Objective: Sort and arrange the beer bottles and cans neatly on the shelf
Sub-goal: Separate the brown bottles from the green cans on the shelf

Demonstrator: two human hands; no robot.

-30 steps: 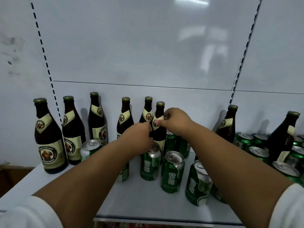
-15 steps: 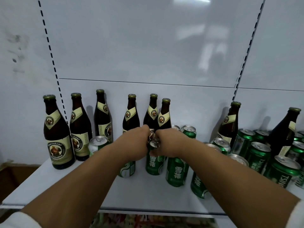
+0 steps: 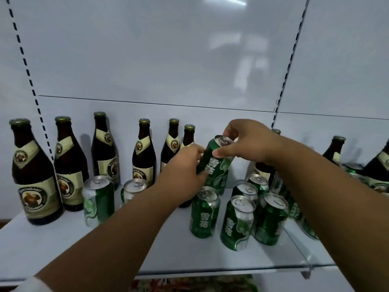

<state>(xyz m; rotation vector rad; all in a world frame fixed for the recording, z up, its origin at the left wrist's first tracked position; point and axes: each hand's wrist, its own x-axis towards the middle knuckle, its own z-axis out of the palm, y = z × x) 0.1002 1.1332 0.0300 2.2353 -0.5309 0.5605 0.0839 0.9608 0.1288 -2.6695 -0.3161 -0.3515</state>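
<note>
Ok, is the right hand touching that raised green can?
Touching. The head view shows the right hand pinching the raised green can at its top rim, thumb on its side, fingers over the lid.

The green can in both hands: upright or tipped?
Tipped: the green can leans top-right, gripped by the right hand and left hand.

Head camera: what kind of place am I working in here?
Probably a shop aisle: a white metal shelf on slotted uprights, stocked with many identical brown glass beer bottles and green aluminium beer cans, with a clear plastic front rail.
</note>
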